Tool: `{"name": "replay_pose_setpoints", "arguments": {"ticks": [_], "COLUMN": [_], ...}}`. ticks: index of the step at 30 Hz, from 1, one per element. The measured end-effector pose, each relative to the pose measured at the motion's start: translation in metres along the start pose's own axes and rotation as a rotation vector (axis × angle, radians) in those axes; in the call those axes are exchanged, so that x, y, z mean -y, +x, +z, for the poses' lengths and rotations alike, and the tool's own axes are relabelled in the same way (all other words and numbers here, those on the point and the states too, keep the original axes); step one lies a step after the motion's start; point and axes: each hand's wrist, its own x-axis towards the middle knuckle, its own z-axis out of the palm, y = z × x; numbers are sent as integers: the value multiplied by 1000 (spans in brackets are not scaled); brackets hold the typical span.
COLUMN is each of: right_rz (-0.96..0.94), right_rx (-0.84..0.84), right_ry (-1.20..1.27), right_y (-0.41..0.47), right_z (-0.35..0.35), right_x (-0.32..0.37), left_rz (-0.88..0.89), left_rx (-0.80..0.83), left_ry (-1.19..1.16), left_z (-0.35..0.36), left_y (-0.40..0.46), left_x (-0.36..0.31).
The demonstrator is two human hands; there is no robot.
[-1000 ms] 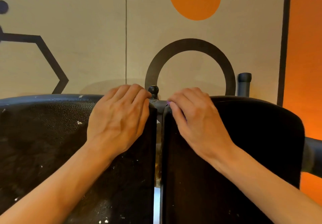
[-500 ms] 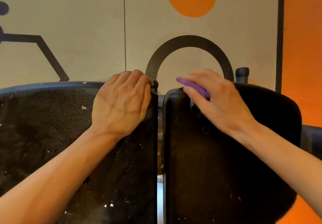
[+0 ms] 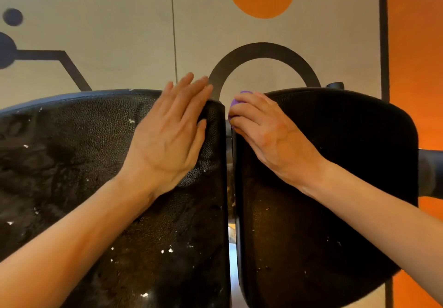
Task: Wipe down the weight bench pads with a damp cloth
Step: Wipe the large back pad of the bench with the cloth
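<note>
Left of the gap [image 3: 229, 176] between the pads, the left pad [image 3: 72, 164] runs off the frame's left and bottom edges, and the left hand [image 3: 167, 137] lies flat on it with fingers straight, holding nothing — half a second ago those fingers were curled over the pad's top edge. Right of the gap, the right hand [image 3: 266, 130] grips the purple cloth [image 3: 236, 102] at the right pad's [image 3: 335, 187] upper inner corner, nearer the gap than before — only a scrap of cloth shows past the curled fingers.
</note>
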Motion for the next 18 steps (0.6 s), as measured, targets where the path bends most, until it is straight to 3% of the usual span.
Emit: {"name": "replay_pose_setpoints", "arguments": {"ticks": [8,14,16,18], "right_rz": [-212,44,20,-53], "right_rx": [81,-100,-48,146], "right_ry": [-132,-99,-59,-39], "right_y": [-57,-7,-44,-104], "right_z": [2,2,15,25], "right_x": [31,27,43,73], "left_rz": [36,72,69,70], "left_rx": [61,135,144,143], "left_ry": [-3,34,50,58], "left_z": [5,15,17,19], "left_y": [-52,-75,-77,-77], "left_x": [-4,-8,-8,-8]}}
